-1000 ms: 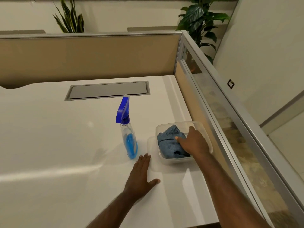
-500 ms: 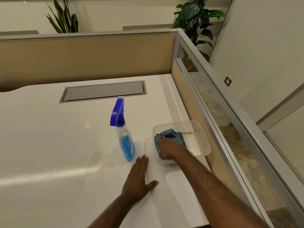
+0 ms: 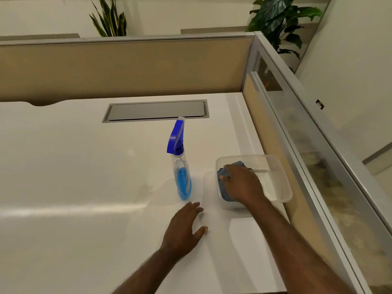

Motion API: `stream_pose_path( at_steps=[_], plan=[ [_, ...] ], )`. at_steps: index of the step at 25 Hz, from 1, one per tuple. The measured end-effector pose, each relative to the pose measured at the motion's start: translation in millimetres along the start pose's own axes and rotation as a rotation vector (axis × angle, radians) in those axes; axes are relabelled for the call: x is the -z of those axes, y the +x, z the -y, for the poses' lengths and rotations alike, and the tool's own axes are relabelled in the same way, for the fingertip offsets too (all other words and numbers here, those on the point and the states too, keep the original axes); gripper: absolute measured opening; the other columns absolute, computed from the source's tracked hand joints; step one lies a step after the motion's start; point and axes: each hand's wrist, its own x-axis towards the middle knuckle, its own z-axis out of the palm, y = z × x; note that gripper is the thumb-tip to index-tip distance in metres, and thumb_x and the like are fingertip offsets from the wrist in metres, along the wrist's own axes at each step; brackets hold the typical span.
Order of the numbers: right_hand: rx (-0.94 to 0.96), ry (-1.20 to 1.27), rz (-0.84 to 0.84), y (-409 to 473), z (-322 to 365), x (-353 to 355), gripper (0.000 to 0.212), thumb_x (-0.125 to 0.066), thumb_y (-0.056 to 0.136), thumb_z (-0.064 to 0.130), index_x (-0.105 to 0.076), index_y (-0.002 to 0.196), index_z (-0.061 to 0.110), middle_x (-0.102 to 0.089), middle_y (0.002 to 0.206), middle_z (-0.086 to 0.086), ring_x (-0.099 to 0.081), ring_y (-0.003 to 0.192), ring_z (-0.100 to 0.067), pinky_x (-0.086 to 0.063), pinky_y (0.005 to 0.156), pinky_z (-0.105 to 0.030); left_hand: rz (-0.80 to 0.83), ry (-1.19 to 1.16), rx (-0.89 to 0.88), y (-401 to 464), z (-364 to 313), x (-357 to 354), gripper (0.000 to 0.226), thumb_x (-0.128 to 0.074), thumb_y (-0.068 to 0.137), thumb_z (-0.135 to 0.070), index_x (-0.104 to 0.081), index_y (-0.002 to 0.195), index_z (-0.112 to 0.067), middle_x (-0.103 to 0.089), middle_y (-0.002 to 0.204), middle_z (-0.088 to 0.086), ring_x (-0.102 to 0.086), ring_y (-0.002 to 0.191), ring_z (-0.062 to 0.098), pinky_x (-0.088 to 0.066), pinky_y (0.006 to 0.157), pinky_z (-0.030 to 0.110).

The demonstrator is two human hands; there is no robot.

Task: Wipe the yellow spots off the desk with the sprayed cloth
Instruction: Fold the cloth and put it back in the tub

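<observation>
Change: since the picture 1 second back, the right hand (image 3: 241, 185) has slid from the tub's right side to its left end and now lies over the cloth; the left hand has barely shifted.
Grip: right hand's fingers (image 3: 226, 177) are curled down onto the crumpled blue cloth (image 3: 222, 190); whether they have truly pinched it I cannot tell.
Cloth location: inside the clear plastic tub (image 3: 282, 183), bunched against its left wall, mostly hidden under the hand.
Handling: judged soft, light and limp; best gathered in a bunch from the top folds, since a single corner would let it hang and drag on the tub rim.
Tub: light and likely to slide or lift with the cloth.
Left hand (image 3: 184, 228): flat and spread on the white desk (image 3: 74, 166), holding nothing, just in front of the clear spray bottle with blue trigger and blue liquid (image 3: 180, 164).
Spots: no yellow marks can be made out on the desk.
</observation>
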Motion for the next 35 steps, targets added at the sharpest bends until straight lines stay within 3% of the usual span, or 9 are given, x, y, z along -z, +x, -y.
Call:
stream_pose_path(
  at_steps=[2, 5, 10, 12, 15, 18, 21, 28, 35],
  plan=[
    [0.015, 0.190, -0.154, -8, 16, 2, 0.042, -0.059, 0.091, 0.033, -0.055, 0.131, 0.020, -0.063, 0.128, -0.005, -0.056, 0.119, -0.025, -0.045, 0.102, -0.038, -0.129, -0.006, 0.045, -9, 14, 10, 0.052, -0.060, 0.087, -0.050, -0.049, 0.134, -0.031, -0.045, 0.146, -0.011, -0.036, 0.138, 0.010, -0.028, 0.114, 0.030],
    [0.075, 0.391, -0.099, -18, 52, -5, 0.065, -0.064, 0.086, 0.043, -0.039, 0.143, 0.024, -0.047, 0.146, 0.003, -0.045, 0.132, -0.016, -0.040, 0.108, -0.033, -0.282, 0.007, 0.117, -11, 42, 22, 0.057, -0.067, 0.080, -0.050, -0.053, 0.130, -0.024, -0.053, 0.140, -0.003, -0.044, 0.133, 0.019, -0.033, 0.110, 0.035],
    [0.128, 0.347, -0.043, -25, 99, -37, 0.096, -0.060, 0.075, 0.070, -0.021, 0.149, 0.024, -0.038, 0.151, 0.003, -0.042, 0.134, -0.018, -0.042, 0.104, -0.035, -0.081, 0.103, 0.198, -3, 58, 28, 0.098, -0.043, 0.078, -0.075, -0.010, 0.152, -0.021, -0.007, 0.161, -0.003, -0.004, 0.148, 0.016, -0.005, 0.119, 0.037],
    [0.072, 0.312, -0.100, -20, 110, -48, 0.093, -0.057, 0.076, 0.072, -0.025, 0.147, 0.022, -0.048, 0.144, 0.002, -0.052, 0.125, -0.018, -0.047, 0.094, -0.030, -0.050, 0.121, 0.211, -1, 59, 27, 0.097, -0.038, 0.079, -0.077, -0.004, 0.152, -0.022, 0.001, 0.162, -0.003, 0.003, 0.148, 0.015, 0.002, 0.117, 0.036],
    [0.012, 0.333, -0.210, -9, 113, -53, 0.063, -0.061, 0.083, 0.057, -0.043, 0.131, 0.019, -0.065, 0.116, 0.000, -0.066, 0.101, -0.019, -0.048, 0.078, -0.024, -0.040, 0.121, 0.208, -1, 62, 26, 0.101, -0.029, 0.075, -0.082, -0.002, 0.152, -0.023, 0.006, 0.161, -0.005, 0.008, 0.147, 0.013, 0.005, 0.116, 0.035],
    [-0.028, 0.365, -0.211, -7, 107, -38, 0.049, -0.062, 0.087, 0.046, -0.046, 0.125, 0.019, -0.067, 0.112, -0.002, -0.066, 0.096, -0.019, -0.050, 0.079, -0.027, -0.074, 0.063, 0.183, -2, 66, 25, 0.103, -0.031, 0.072, -0.082, -0.006, 0.152, -0.023, 0.004, 0.159, -0.008, 0.007, 0.146, 0.011, 0.003, 0.117, 0.034],
    [-0.052, 0.455, -0.319, -10, 93, -1, 0.051, -0.065, 0.086, 0.044, -0.048, 0.125, 0.017, -0.067, 0.113, -0.002, -0.064, 0.096, -0.017, -0.049, 0.079, -0.027, -0.116, 0.018, 0.171, -2, 68, 22, 0.094, -0.052, 0.080, -0.069, -0.012, 0.152, -0.023, -0.002, 0.160, -0.007, 0.005, 0.144, 0.007, 0.003, 0.117, 0.034],
    [-0.102, 0.443, -0.716, -30, 23, 75, 0.073, -0.069, 0.084, 0.038, -0.034, 0.141, 0.011, -0.057, 0.133, -0.011, -0.060, 0.113, -0.021, -0.042, 0.081, -0.021, -0.151, -0.023, 0.148, -3, 69, 18, 0.089, -0.061, 0.081, -0.059, -0.021, 0.151, -0.022, -0.007, 0.159, -0.010, 0.003, 0.145, 0.006, 0.005, 0.117, 0.030],
    [-0.225, 0.417, -0.678, -31, -40, 59, 0.066, -0.072, 0.084, 0.029, -0.037, 0.138, 0.012, -0.058, 0.132, -0.011, -0.061, 0.113, -0.028, -0.052, 0.085, -0.036, -0.152, 0.015, 0.151, -3, 71, 15, 0.089, -0.061, 0.080, -0.060, -0.022, 0.151, -0.022, -0.007, 0.157, -0.011, 0.000, 0.145, 0.007, 0.000, 0.119, 0.036]
  ],
)
